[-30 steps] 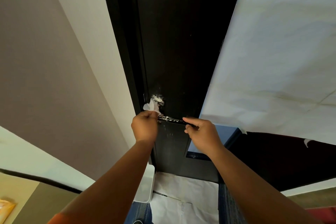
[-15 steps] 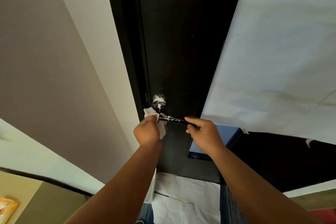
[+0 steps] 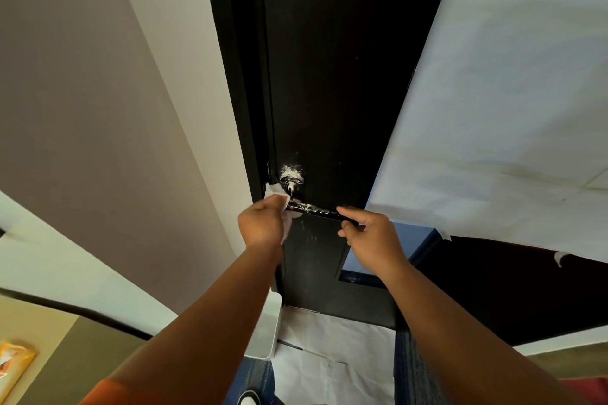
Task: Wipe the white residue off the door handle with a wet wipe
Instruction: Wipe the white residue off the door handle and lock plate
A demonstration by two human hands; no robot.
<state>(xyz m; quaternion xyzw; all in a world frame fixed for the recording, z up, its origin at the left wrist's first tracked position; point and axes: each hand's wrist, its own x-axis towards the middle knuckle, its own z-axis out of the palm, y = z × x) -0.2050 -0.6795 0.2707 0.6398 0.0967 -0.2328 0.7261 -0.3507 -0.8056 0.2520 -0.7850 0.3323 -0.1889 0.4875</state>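
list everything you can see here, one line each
door: 1, black, centre
handle: 1, dark, on door, white-streaked
residue: patches, white, on handle base and lever
wipe: 1, white, at handle's left end
sheet: 1, white, right of door
floor paper: 1, white, below door
box: 1, white, floor, left of door
packet: 1, orange, bottom left
left grip: 1, holds wipe
right grip: 1, pinches handle's right end

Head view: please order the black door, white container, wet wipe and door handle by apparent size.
1. black door
2. white container, though it is nearer the camera
3. wet wipe and door handle: about alike, both partly hidden, so unranked
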